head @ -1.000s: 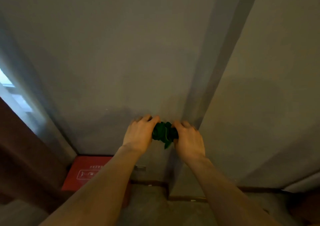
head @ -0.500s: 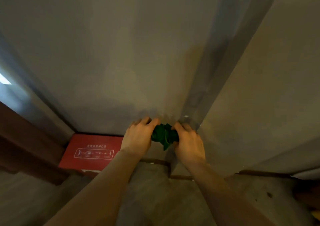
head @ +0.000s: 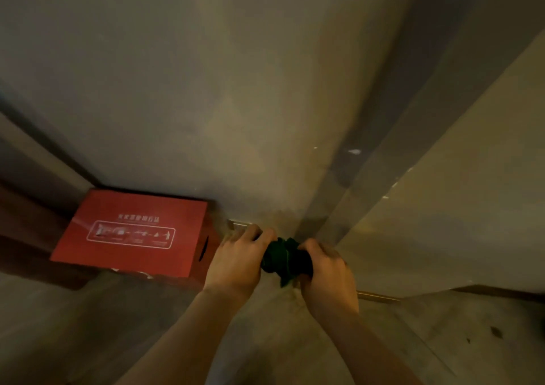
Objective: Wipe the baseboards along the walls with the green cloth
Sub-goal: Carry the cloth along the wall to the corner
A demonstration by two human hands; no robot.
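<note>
A bunched dark green cloth (head: 284, 259) is held between both my hands, low in front of a wall corner. My left hand (head: 237, 259) grips its left side and my right hand (head: 326, 269) grips its right side, fingers curled around the fabric. A thin brown baseboard (head: 379, 297) runs along the foot of the right wall, just right of my right wrist. A short bright strip of baseboard (head: 240, 223) shows above my left hand's fingers. Most of the baseboard at the corner is hidden behind my hands.
A red cardboard box (head: 132, 233) with white print stands on the floor against the wall, left of my left hand. A dark wooden edge (head: 26, 222) lies further left. The grey floor (head: 442, 340) carries a few dark spots at the right.
My view has tilted down and moved closer to the floor. The red box now shows fully and larger. Both hands have kept hold of the cloth and sit lower, near the wall's foot.
</note>
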